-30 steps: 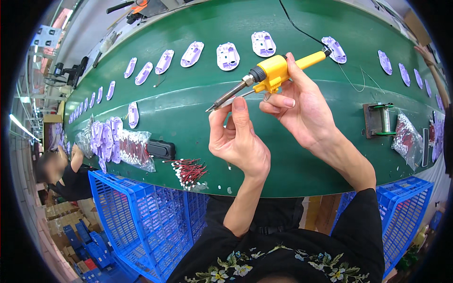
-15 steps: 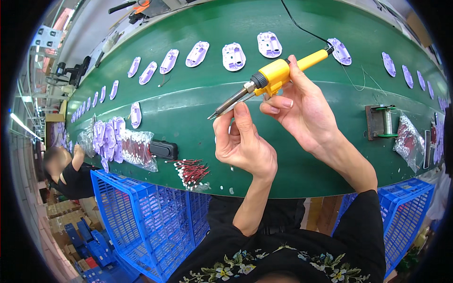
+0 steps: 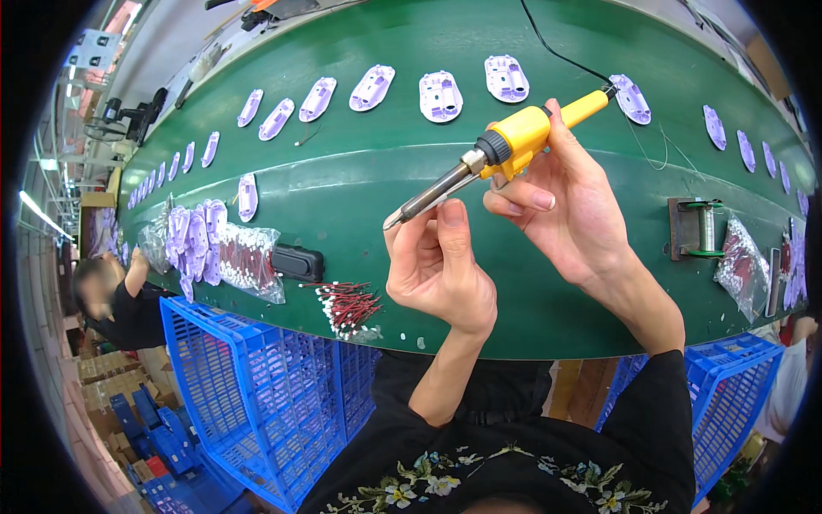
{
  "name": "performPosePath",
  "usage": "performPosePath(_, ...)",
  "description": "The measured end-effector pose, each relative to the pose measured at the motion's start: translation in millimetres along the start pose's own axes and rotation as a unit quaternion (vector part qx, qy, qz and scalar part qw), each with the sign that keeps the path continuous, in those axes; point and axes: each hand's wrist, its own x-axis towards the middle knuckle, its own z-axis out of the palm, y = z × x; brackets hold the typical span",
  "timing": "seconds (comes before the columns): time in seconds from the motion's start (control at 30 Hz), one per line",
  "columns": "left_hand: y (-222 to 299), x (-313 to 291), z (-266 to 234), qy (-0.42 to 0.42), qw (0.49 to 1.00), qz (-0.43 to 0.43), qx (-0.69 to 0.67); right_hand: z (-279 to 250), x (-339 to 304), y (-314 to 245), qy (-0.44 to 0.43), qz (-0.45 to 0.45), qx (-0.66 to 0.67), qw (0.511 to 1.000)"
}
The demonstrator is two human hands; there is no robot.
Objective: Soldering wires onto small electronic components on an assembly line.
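My right hand (image 3: 582, 210) is wrapped round a yellow soldering iron (image 3: 520, 140) with a trigger-like part below. Its metal tip slants down to the left, and a black cord leaves the rear. Just under the tip is my left hand (image 3: 445, 278), thumb and fingers pinched together beside the thin feed tube. Whatever lies between those fingers is hidden. Pale purple plastic shells (image 3: 441, 97) lie spaced out beyond both hands. A pile of short red wires with white connectors (image 3: 349, 308) is left of my left hand.
On the right stand a solder wire spool (image 3: 707, 230) on a holder and a bag of wires (image 3: 743, 261). Stacked purple shells (image 3: 195, 244), another wire bag (image 3: 250, 267) and a black oblong case (image 3: 298, 263) lie left. Blue crates (image 3: 257, 377) flank me; another person (image 3: 141, 315) sits far left.
The soldering iron and my right hand have shifted slightly right. The iron's tip has dropped a little, and my left thumb is lower beneath it. The whole view has shifted slightly.
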Motion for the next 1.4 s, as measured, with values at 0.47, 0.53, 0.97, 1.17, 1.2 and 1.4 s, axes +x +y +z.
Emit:
performPosePath(0.47,24,91,-115,-0.503,0.705,0.143,0.479,1,6,-79,-0.006,-0.272,-0.246,0.93)
performPosePath(0.53,17,89,-113,-0.555,0.656,0.154,0.488,-10,16,-76,-0.022,-0.294,-0.297,0.908)
performPosePath(0.97,190,208,-352,-0.068,0.534,0.207,0.817,-31,-4,-123,-0.038,-0.441,-0.416,0.794)
performPosePath(1.17,221,237,-537,0.026,0.403,0.054,0.913,-16,10,-99,-0.037,-0.458,-0.392,0.797)
performPosePath(1.2,186,231,-476,0.002,0.451,0.078,0.889,-12,9,-96,-0.017,-0.437,-0.384,0.813)
performPosePath(1.4,-2,179,-128,-0.263,0.784,0.151,0.542,-18,-3,-104,-0.018,-0.463,-0.353,0.813)
